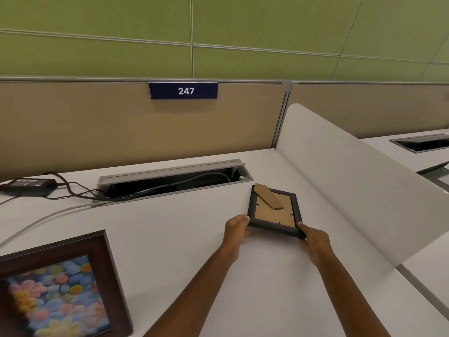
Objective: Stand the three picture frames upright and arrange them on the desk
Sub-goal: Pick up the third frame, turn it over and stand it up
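While lying face-down near white divider (345, 181), small black frame (274, 211) shows brown cardboard back, easel flap (267, 197) folded flat. Gripped at near corners by left hand (237, 229) and right hand (314, 243), picture side hidden. Dark wood frame (60, 285) with flower print cut off bottom-left. Smooth white worktop (182, 227), open cable tray (175, 182), tan partition tagged 247.

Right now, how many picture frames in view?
2. A small black frame lies back-up near the divider, held by both hands. A brown flower frame sits at lower left, cut off by the edge. The third is out of view.
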Available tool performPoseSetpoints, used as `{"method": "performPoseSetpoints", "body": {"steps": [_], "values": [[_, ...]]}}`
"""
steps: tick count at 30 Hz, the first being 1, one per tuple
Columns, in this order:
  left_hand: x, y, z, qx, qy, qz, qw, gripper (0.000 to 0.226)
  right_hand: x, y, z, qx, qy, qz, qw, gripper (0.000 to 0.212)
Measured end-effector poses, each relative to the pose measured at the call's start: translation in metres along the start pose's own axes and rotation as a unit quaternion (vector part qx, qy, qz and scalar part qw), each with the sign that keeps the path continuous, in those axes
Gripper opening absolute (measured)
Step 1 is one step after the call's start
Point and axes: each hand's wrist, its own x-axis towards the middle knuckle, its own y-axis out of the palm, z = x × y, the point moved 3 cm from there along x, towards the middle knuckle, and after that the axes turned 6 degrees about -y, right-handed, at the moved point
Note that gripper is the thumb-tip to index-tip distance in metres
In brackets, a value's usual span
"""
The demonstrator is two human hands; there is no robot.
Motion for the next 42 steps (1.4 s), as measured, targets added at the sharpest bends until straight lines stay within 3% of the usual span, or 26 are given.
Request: {"method": "performPoseSetpoints", "body": {"steps": [7, 13, 20, 23, 25, 28, 32, 36, 39, 42], "values": [[-0.028, 0.001, -0.018, -0.012, 0.05, 0.002, 0.999, 0.036, -0.021, 0.002, 0.033, 0.095, -0.002, 0.051, 0.994, 0.032], [-0.059, -0.009, -0.02, 0.032, 0.189, -0.005, 0.981, 0.035, -0.05, -0.004, 0.045, 0.181, -0.006, 0.088, 0.979, 0.014], [-0.091, -0.026, -0.031, 0.239, 0.389, -0.063, 0.887, 0.044, -0.097, -0.007, 0.053, 0.219, 0.029, 0.171, 0.96, 0.014], [-0.107, -0.04, -0.03, 0.243, 0.442, -0.067, 0.861, 0.021, -0.116, -0.007, 0.061, 0.216, 0.041, 0.221, 0.95, 0.014], [-0.12, -0.045, -0.032, 0.234, 0.461, -0.06, 0.854, 0.021, -0.127, -0.007, 0.068, 0.221, 0.054, 0.268, 0.936, 0.019], [-0.136, -0.05, -0.038, 0.18, 0.456, -0.033, 0.871, 0.031, -0.14, -0.008, 0.077, 0.232, 0.078, 0.344, 0.907, 0.039], [-0.147, -0.058, -0.042, 0.04, 0.389, -0.013, 0.92, 0.025, -0.152, -0.008, 0.08, 0.214, 0.06, 0.385, 0.896, 0.039], [-0.158, -0.066, -0.045, -0.021, 0.361, -0.025, 0.932, 0.021, -0.156, -0.009, 0.075, 0.127, -0.022, 0.357, 0.925, 0.03], [-0.164, -0.071, -0.047, -0.056, 0.335, -0.035, 0.94, 0.015, -0.159, -0.006, 0.062, -0.026, -0.143, 0.281, 0.949, 0.023], [-0.168, -0.072, -0.046, -0.097, 0.272, -0.003, 0.957, 0.02, -0.166, 0.004, 0.046, -0.128, -0.211, 0.264, 0.932, 0.034]]}}
